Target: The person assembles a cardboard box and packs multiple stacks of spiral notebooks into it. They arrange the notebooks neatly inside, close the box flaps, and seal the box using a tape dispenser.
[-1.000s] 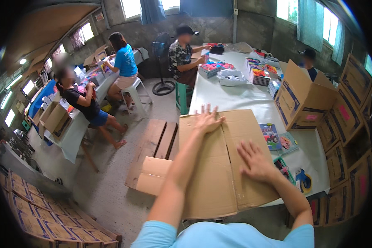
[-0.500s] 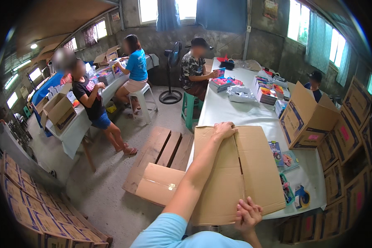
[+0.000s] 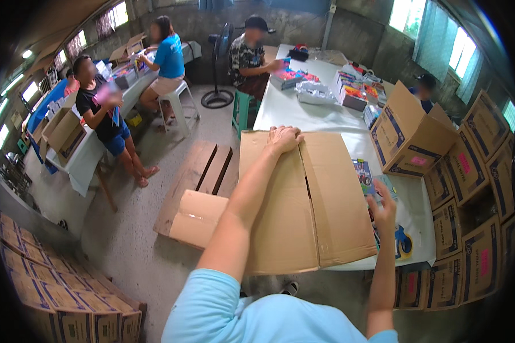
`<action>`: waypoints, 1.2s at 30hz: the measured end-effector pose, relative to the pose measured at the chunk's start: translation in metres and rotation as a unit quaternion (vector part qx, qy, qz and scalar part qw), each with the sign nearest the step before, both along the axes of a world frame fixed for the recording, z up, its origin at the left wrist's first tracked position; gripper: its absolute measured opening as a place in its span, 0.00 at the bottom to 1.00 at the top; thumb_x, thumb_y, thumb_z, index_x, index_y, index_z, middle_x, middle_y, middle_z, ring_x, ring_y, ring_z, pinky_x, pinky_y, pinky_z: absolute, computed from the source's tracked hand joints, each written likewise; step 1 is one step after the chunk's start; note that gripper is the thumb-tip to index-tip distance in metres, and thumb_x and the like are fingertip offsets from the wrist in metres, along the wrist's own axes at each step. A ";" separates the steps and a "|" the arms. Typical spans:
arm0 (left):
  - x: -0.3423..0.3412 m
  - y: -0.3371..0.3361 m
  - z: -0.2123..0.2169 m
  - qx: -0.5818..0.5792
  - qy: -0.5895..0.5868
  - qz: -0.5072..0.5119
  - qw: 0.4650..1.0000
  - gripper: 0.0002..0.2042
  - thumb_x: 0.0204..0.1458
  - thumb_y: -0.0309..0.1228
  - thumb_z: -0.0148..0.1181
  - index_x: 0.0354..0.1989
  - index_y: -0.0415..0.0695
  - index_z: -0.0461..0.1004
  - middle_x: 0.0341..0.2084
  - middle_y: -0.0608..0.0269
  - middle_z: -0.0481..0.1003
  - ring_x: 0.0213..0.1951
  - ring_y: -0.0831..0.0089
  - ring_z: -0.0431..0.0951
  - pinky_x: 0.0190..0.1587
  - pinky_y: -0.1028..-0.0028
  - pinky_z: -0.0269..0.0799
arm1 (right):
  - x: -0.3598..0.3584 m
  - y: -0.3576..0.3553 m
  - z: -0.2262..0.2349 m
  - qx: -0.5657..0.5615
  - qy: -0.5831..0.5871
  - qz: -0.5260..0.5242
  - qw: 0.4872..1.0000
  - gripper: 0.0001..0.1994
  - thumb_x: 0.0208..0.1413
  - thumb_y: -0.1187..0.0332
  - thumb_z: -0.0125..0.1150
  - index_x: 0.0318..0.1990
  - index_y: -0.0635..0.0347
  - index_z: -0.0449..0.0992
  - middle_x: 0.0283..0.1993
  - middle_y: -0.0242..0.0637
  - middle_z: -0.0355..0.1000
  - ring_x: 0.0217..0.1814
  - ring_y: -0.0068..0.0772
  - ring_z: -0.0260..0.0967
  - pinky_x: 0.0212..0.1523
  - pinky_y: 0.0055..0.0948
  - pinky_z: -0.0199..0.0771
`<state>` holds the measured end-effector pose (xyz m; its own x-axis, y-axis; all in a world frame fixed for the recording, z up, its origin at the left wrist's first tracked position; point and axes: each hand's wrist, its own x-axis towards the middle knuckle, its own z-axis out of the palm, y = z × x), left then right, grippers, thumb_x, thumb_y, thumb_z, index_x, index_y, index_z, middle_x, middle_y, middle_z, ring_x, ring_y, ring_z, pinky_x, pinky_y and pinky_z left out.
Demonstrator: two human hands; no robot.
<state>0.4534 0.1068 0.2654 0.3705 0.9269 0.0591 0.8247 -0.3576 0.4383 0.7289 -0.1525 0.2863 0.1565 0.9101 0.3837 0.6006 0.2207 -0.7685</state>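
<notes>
A large brown cardboard box (image 3: 274, 211) lies on the near end of the white-covered table, its two top flaps folded together along a narrow seam. My left hand (image 3: 285, 139) is closed at the far end of that seam, fingers bunched over the flaps. Off the box's right side, my right hand (image 3: 383, 208) is raised with its fingers apart, holding nothing. Close to it are a blue tape dispenser (image 3: 403, 243), partly hidden by my wrist, and a picture-covered book (image 3: 363, 176).
An opened carton (image 3: 412, 128) stands farther right on the table, with book stacks (image 3: 352, 91) beyond. Cartons are piled at right (image 3: 480, 257) and lower left (image 3: 57, 286). A smaller box (image 3: 197, 217) rests on a wooden pallet (image 3: 180, 171). Several people work at the tables.
My right hand has left the near end of the seam and moved right and up, its fingers opening. My left hand stays on the box. The view has shifted.
</notes>
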 end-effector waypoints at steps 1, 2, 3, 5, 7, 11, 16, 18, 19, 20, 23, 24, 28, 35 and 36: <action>0.000 -0.010 -0.012 0.048 -0.006 -0.008 0.999 0.25 0.54 0.52 0.49 0.60 0.59 0.66 0.63 0.58 0.59 0.64 0.59 0.57 0.64 0.48 0.45 | 0.011 0.023 -0.021 -0.015 0.009 0.020 1.000 0.35 0.52 0.56 0.65 0.63 0.64 0.58 0.60 0.48 0.64 0.59 0.34 0.63 0.58 0.31 0.62; 0.000 -0.023 -0.024 0.101 -0.010 -0.018 0.995 0.29 0.55 0.53 0.47 0.65 0.59 0.60 0.68 0.54 0.50 0.68 0.55 0.49 0.66 0.44 0.39 | 0.023 0.044 -0.043 -0.030 0.019 0.037 0.999 0.40 0.52 0.56 0.66 0.67 0.64 0.51 0.64 0.50 0.60 0.63 0.35 0.59 0.61 0.30 0.59; -0.001 -0.049 -0.023 0.100 0.027 -0.048 0.993 0.31 0.56 0.54 0.46 0.67 0.60 0.54 0.69 0.51 0.44 0.69 0.51 0.44 0.66 0.43 0.36 | 0.037 0.057 -0.069 -0.079 0.045 0.063 0.994 0.45 0.52 0.56 0.66 0.69 0.63 0.43 0.66 0.51 0.56 0.65 0.36 0.56 0.62 0.30 0.57; -0.036 -0.123 0.016 0.062 0.117 -0.028 0.991 0.34 0.57 0.55 0.45 0.70 0.63 0.45 0.70 0.47 0.35 0.70 0.48 0.36 0.66 0.43 0.35 | 0.026 0.057 -0.046 -0.217 0.219 0.133 0.942 0.55 0.51 0.62 0.67 0.70 0.61 0.23 0.69 0.50 0.49 0.68 0.38 0.53 0.65 0.31 0.55; -0.085 -0.178 0.007 0.006 0.039 0.047 0.998 0.36 0.57 0.51 0.49 0.71 0.61 0.41 0.70 0.45 0.33 0.70 0.46 0.34 0.67 0.48 0.37 | 0.025 0.055 -0.045 -0.213 0.261 0.162 0.928 0.55 0.51 0.64 0.67 0.70 0.60 0.21 0.69 0.49 0.49 0.68 0.38 0.53 0.65 0.32 0.55; -0.100 -0.238 -0.025 -0.108 -0.421 0.072 0.898 0.41 0.55 0.45 0.56 0.71 0.48 0.38 0.69 0.40 0.32 0.69 0.41 0.34 0.68 0.52 0.38 | 0.005 0.066 -0.037 -0.218 0.278 0.200 0.914 0.53 0.48 0.69 0.68 0.71 0.61 0.29 0.69 0.46 0.50 0.69 0.37 0.50 0.66 0.33 0.54; -0.082 -0.198 -0.024 0.112 -0.027 0.101 0.988 0.40 0.57 0.49 0.52 0.71 0.48 0.38 0.69 0.40 0.33 0.69 0.41 0.35 0.67 0.45 0.32 | 0.004 0.063 -0.031 -0.212 0.293 0.188 0.913 0.49 0.47 0.72 0.67 0.70 0.64 0.36 0.69 0.46 0.49 0.70 0.36 0.48 0.67 0.33 0.51; -0.049 -0.160 0.008 0.034 0.105 0.047 0.993 0.37 0.58 0.58 0.39 0.71 0.55 0.39 0.70 0.43 0.32 0.70 0.42 0.32 0.65 0.38 0.29 | 0.008 0.063 -0.033 -0.211 0.311 0.164 0.912 0.49 0.47 0.72 0.67 0.70 0.65 0.36 0.70 0.47 0.48 0.71 0.37 0.48 0.68 0.33 0.50; -0.035 -0.138 0.010 0.027 0.155 0.021 0.987 0.37 0.57 0.61 0.35 0.71 0.57 0.39 0.70 0.44 0.31 0.70 0.42 0.32 0.64 0.37 0.29 | 0.008 0.063 -0.032 -0.209 0.281 0.164 0.922 0.49 0.47 0.72 0.67 0.70 0.66 0.36 0.70 0.47 0.47 0.71 0.37 0.47 0.68 0.33 0.49; -0.025 -0.112 0.004 0.041 0.137 0.019 0.989 0.37 0.57 0.62 0.33 0.71 0.57 0.39 0.70 0.45 0.31 0.70 0.43 0.32 0.65 0.38 0.30 | 0.005 0.065 -0.027 -0.203 0.253 0.168 0.931 0.49 0.47 0.72 0.67 0.70 0.66 0.36 0.70 0.48 0.47 0.71 0.37 0.47 0.68 0.33 0.48; 0.001 -0.046 -0.008 0.043 0.050 -0.003 0.998 0.39 0.56 0.64 0.31 0.71 0.55 0.39 0.70 0.48 0.29 0.70 0.46 0.29 0.66 0.40 0.26 | 0.005 0.068 -0.030 -0.178 0.231 0.183 0.939 0.50 0.46 0.71 0.68 0.70 0.67 0.36 0.71 0.49 0.45 0.72 0.38 0.45 0.69 0.32 0.46; 0.010 -0.030 -0.011 0.053 0.060 -0.002 0.997 0.38 0.56 0.63 0.35 0.71 0.55 0.42 0.70 0.50 0.36 0.70 0.49 0.34 0.66 0.41 0.30 | 0.009 0.070 -0.036 -0.168 0.228 0.191 0.940 0.50 0.46 0.71 0.68 0.70 0.67 0.36 0.71 0.50 0.45 0.72 0.38 0.44 0.69 0.31 0.46; 0.037 0.005 0.014 -0.067 0.053 -0.032 0.996 0.34 0.54 0.58 0.45 0.67 0.53 0.57 0.63 0.58 0.61 0.66 0.60 0.56 0.63 0.46 0.44 | 0.020 0.067 -0.048 -0.133 0.214 0.181 0.951 0.49 0.46 0.70 0.69 0.69 0.69 0.38 0.71 0.49 0.45 0.72 0.36 0.44 0.69 0.30 0.45; 0.030 0.005 0.005 -0.037 -0.004 0.012 0.999 0.29 0.50 0.55 0.55 0.58 0.53 0.69 0.52 0.62 0.74 0.57 0.64 0.69 0.60 0.53 0.52 | -0.057 -0.054 0.012 0.050 -0.293 0.067 0.952 0.34 0.48 0.55 0.66 0.61 0.60 0.65 0.65 0.57 0.58 0.66 0.57 0.56 0.64 0.50 0.55; 0.031 0.003 0.002 -0.031 -0.006 0.009 0.999 0.29 0.49 0.55 0.55 0.57 0.53 0.69 0.51 0.62 0.74 0.56 0.64 0.70 0.59 0.54 0.53 | -0.081 -0.078 0.008 0.044 -0.290 0.098 0.951 0.32 0.49 0.52 0.64 0.58 0.60 0.68 0.65 0.56 0.58 0.66 0.56 0.57 0.63 0.50 0.55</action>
<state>0.4844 0.1101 0.2676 0.3531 0.9356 0.0054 0.8257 -0.3143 0.4684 0.6478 -0.2302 0.2945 -0.2742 0.8601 0.4301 0.8586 0.4205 -0.2934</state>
